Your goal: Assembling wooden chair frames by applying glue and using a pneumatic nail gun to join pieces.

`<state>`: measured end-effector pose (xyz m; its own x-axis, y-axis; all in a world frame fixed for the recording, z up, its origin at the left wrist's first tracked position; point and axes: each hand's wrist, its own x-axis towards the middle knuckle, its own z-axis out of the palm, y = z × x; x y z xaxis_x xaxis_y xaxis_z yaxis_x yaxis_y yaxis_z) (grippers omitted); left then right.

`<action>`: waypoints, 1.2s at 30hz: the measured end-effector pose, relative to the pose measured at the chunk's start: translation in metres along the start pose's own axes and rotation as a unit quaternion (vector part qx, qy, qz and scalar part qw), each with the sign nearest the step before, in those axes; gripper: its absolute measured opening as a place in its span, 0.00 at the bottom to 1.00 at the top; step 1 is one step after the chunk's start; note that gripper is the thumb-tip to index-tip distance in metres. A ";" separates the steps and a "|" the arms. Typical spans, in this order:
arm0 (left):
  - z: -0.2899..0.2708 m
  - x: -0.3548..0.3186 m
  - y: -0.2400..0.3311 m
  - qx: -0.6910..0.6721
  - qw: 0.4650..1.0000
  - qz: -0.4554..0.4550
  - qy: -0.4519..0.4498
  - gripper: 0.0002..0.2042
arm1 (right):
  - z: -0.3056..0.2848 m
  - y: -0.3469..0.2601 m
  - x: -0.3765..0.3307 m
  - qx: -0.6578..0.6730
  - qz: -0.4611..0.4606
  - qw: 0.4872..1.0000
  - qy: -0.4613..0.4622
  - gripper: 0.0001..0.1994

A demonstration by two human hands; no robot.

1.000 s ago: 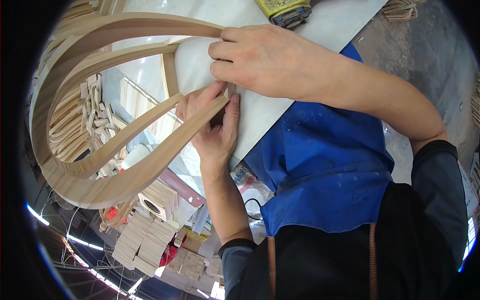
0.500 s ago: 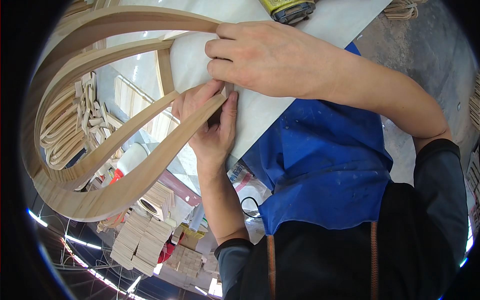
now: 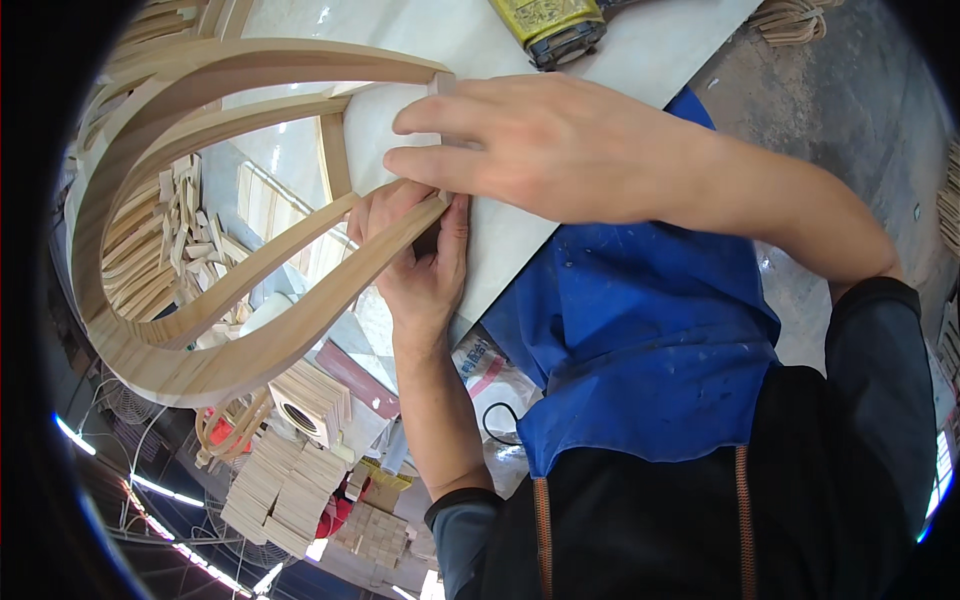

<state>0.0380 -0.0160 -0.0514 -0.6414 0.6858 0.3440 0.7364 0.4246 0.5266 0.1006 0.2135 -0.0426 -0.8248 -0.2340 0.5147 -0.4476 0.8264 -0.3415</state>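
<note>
A curved wooden frame, made of pale bent strips with a double loop, stands over the pale tabletop, its round end to the left. My left hand grips the near end of its strips, thumb on one side and fingers on the other. A short wooden crosspiece joins the frame's ends. Over that crosspiece lies my right hand, two fingers stretched out and apart; its thumb is hidden. Part of the crosspiece is covered by this hand.
On the tabletop at the far edge lies a yellow and black tool. Stacked wooden strips and loose offcuts fill the left. Below are piles of wooden blocks. Bent wooden pieces lie on the floor at upper right.
My right hand's fingers have straightened and spread from a curled hold, showing more of the crosspiece. The frame's round end has shifted slightly up and right in view. My left hand keeps its grip.
</note>
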 end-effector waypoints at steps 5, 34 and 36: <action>-0.002 -0.004 0.001 -0.011 1.000 -0.013 0.012 0.17 | -0.074 0.037 -0.044 -0.139 0.084 0.985 0.053 0.18; 0.006 -0.003 -0.001 -0.105 0.993 -0.053 0.008 0.17 | -0.077 -0.019 -0.053 0.681 0.539 0.481 -0.121 0.23; 0.006 -0.006 -0.001 -0.112 0.992 -0.062 0.012 0.17 | -0.069 -0.025 -0.051 0.689 0.540 0.472 -0.106 0.22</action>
<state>0.0422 -0.0166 -0.0586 -0.7312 0.6208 0.2826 0.5866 0.3607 0.7252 0.1780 0.2400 -0.0059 -0.7793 -0.2245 -0.5851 0.5944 -0.5606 -0.5766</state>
